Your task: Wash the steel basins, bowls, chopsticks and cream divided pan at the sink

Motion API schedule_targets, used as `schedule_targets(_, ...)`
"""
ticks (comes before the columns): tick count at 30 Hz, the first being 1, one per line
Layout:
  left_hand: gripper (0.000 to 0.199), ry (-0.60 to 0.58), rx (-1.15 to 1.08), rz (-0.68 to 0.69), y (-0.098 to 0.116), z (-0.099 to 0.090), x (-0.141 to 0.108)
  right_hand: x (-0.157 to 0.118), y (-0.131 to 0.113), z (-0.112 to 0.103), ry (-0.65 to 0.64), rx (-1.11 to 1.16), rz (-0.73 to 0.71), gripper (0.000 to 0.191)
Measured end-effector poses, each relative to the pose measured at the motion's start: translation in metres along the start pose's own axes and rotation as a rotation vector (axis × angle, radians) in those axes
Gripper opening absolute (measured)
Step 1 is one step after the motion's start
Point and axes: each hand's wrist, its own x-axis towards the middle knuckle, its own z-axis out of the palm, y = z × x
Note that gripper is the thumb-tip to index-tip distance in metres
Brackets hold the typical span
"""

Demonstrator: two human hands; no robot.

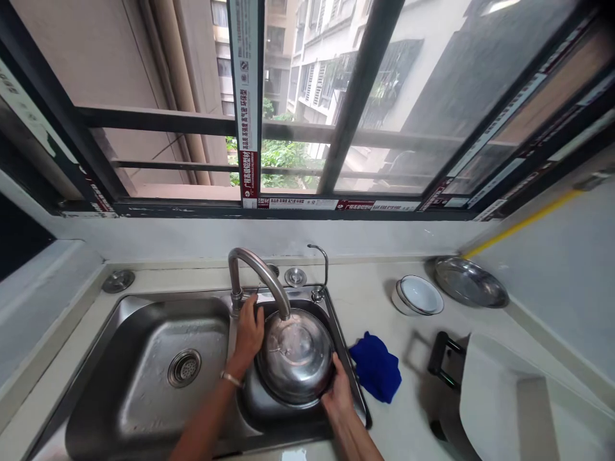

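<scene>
A shiny round steel basin sits in the smaller right sink bowl, beneath the faucet. My right hand grips the basin's right edge, thumb up along its side. My left hand, with a band at the wrist, reaches to the base of the faucet. Its fingers are curled at the faucet handle, which they mostly cover. I cannot tell whether water is running.
The larger left sink bowl has a drain strainer. On the counter to the right are a blue cloth, stacked white enamel bowls, a steel pan and a large white container with a black handle. A thin curved spout stands behind the basin.
</scene>
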Motion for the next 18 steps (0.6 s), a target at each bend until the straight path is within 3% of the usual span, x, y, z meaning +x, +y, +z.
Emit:
schedule_targets(1,0.038,0.011,-0.119,-0.136,-0.004,-0.002,-0.017,0.001,-0.001,-0.001,-0.01,-0.015,-0.002,0.038)
schedule_targets(4,0.026,-0.016,-0.579,-0.732,-0.013,-0.005,-0.056,0.002,-0.001,-0.002,-0.062,-0.075,0.006,0.04)
schedule_targets(6,0.024,-0.059,-0.824,-0.971,-0.013,-0.005,-0.069,0.002,-0.005,-0.002,-0.094,-0.159,-0.004,0.043)
schedule_targets(8,0.026,-0.043,-0.951,-1.049,-0.009,-0.006,-0.074,0.0,-0.017,-0.005,-0.139,-0.379,-0.085,0.05)
schedule_targets(11,0.028,0.085,-1.043,-1.079,0.0,-0.008,-0.075,0.003,-0.052,-0.015,-0.131,-0.942,-0.517,0.059)
schedule_targets(13,0.03,0.175,-1.057,-1.072,0.004,-0.011,-0.077,0.008,-0.077,-0.027,0.027,-1.269,-0.874,0.06)
schedule_targets(14,0.032,0.207,-1.062,-1.066,0.005,-0.012,-0.079,0.012,-0.087,-0.035,0.123,-1.405,-0.978,0.06)
schedule_targets(16,0.033,0.239,-1.075,-1.062,0.007,-0.012,-0.084,0.019,-0.1,-0.052,0.248,-1.626,-1.043,0.061)
schedule_targets(18,0.033,0.237,-1.084,-1.077,0.008,-0.009,-0.091,0.023,-0.103,-0.066,0.256,-1.741,-1.027,0.058)
